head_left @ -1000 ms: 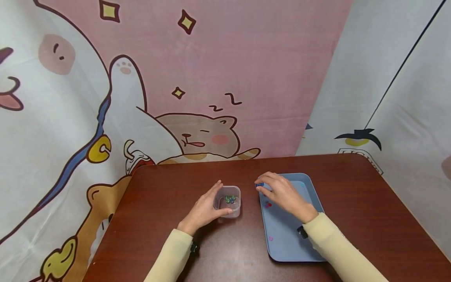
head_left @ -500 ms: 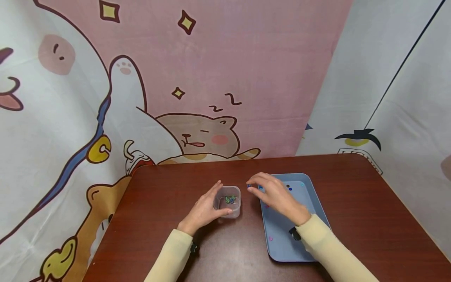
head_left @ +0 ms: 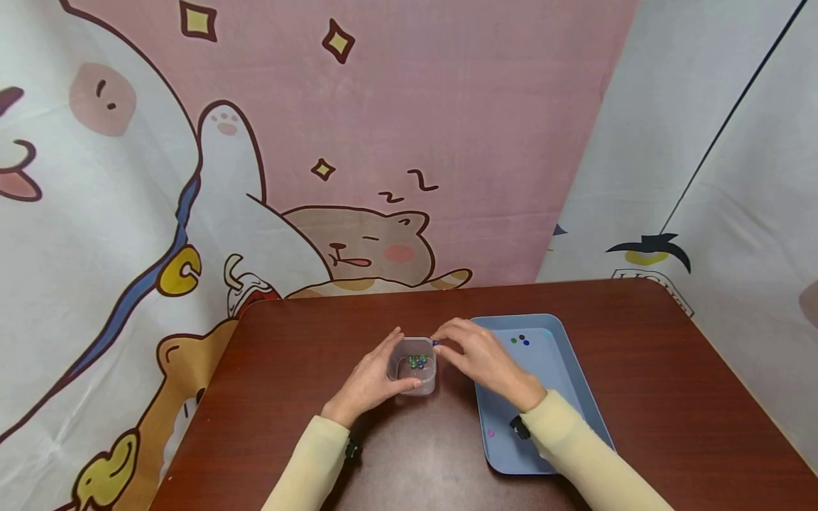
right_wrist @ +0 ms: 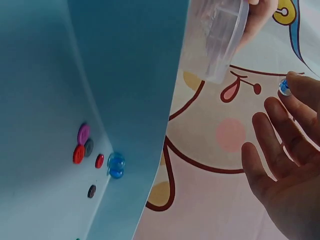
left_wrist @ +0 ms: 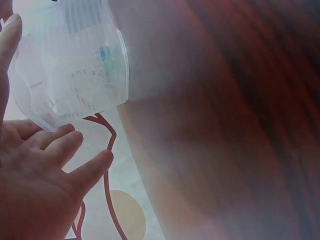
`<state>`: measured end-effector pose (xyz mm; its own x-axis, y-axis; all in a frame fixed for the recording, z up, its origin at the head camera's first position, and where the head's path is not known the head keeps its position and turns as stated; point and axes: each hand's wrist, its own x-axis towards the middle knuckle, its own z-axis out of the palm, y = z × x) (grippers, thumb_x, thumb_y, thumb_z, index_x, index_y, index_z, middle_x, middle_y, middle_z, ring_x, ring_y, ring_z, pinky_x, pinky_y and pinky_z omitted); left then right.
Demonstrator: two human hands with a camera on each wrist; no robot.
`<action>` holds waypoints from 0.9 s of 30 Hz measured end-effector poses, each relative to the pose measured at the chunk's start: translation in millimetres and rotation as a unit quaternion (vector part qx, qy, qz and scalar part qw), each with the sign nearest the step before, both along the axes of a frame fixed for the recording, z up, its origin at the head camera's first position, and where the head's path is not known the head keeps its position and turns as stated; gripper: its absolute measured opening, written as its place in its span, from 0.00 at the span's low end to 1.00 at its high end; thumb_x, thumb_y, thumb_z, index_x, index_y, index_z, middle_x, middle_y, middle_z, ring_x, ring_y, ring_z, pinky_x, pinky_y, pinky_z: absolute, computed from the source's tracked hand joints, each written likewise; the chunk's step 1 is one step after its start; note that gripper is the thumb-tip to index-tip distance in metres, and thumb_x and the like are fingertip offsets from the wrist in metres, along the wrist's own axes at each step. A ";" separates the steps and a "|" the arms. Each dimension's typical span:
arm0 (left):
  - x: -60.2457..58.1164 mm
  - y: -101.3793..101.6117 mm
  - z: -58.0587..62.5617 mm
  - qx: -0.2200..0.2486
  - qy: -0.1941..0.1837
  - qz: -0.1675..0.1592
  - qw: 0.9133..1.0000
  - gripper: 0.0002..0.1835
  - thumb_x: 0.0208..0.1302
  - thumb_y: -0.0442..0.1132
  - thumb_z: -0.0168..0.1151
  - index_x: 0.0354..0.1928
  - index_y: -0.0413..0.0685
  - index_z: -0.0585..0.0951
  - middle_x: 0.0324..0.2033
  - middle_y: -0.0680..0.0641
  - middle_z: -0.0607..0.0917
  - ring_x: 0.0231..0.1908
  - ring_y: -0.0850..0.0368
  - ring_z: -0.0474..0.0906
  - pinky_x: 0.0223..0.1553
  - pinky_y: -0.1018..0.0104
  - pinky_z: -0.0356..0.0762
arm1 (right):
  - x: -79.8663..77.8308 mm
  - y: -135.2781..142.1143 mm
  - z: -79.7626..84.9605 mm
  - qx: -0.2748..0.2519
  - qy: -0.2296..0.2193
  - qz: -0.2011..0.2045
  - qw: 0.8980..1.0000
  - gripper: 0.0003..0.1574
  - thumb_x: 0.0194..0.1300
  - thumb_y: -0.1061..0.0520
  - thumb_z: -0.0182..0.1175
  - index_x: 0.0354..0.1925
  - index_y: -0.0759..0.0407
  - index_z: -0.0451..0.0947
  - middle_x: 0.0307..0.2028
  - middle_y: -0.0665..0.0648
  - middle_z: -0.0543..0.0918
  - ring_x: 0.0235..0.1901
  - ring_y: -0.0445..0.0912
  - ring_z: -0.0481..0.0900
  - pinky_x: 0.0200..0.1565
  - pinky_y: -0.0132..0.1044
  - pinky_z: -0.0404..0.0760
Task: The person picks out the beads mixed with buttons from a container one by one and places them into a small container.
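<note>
My left hand (head_left: pixel 366 383) holds a clear plastic container (head_left: pixel 427 385) on the table, thumb at the near side and fingers around the far side. Several green and blue glass marbles (head_left: pixel 417 361) lie inside it. Between thumb and index finger, my right hand (head_left: pixel 484 360) pinches a clear glass marble with blue inside (right_wrist: pixel 285 87), right at the container's right rim. The other right fingers are spread in the right wrist view. Blue glass (right_wrist: pixel 116 166) that looks like a marble rests against the inner wall of the blue tray (head_left: pixel 511 460).
Inside the tray lie small buttons, among them a purple one (right_wrist: pixel 83 134), a red one (right_wrist: pixel 78 154), a dark one (right_wrist: pixel 92 191) and a pink one (head_left: pixel 491 433). The brown wooden table (head_left: pixel 294 341) ends at a printed cloth (head_left: pixel 498 142) behind it.
My right hand has moved left from over the tray's left edge to the container's rim, carrying the marble and uncovering buttons near the tray's far end. My left hand and the container stay put.
</note>
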<state>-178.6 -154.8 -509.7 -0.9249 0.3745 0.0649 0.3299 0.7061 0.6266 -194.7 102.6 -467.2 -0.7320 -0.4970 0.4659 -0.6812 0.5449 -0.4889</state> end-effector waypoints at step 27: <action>1.1 -0.1 0.0 -0.007 -0.003 -0.004 1.000 0.55 0.60 0.66 0.72 0.81 0.46 0.60 0.81 0.46 0.57 0.70 0.40 0.69 0.65 0.40 0.71 | -6.9 -18.5 -19.7 0.116 0.058 0.046 0.991 0.09 0.66 0.54 0.73 0.44 0.55 0.89 0.45 0.51 0.86 0.45 0.47 0.83 0.48 0.47 0.82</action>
